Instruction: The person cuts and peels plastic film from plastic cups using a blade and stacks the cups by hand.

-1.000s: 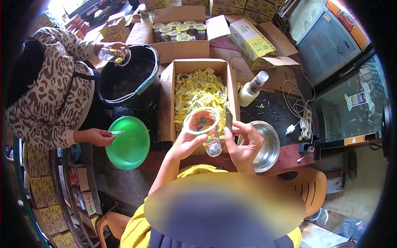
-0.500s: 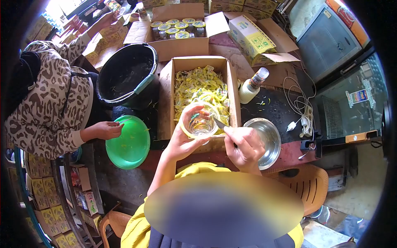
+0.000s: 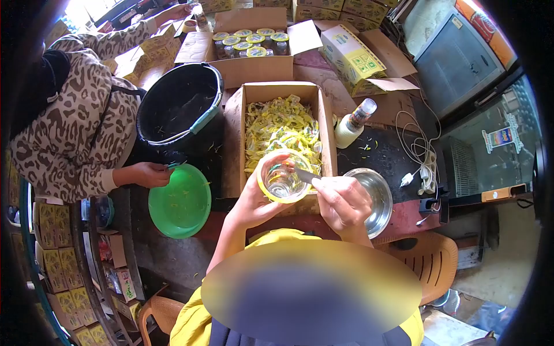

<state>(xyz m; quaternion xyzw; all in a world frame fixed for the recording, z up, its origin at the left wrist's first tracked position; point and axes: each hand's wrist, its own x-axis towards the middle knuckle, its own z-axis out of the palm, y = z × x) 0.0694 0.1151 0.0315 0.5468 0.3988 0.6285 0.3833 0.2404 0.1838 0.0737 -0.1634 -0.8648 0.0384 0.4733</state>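
Knife (image 3: 304,175), grey-bladed, slants leftward from the tightly closed right hand (image 3: 344,205) toward the clear yellow-rimmed plastic jar (image 3: 284,187) cupped in the half-curled left hand (image 3: 248,200).

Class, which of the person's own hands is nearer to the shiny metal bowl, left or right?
Right. The right hand overlaps the metal bowl's left edge in this view, gripping a knife; the left hand is farther left, around the clear jar.
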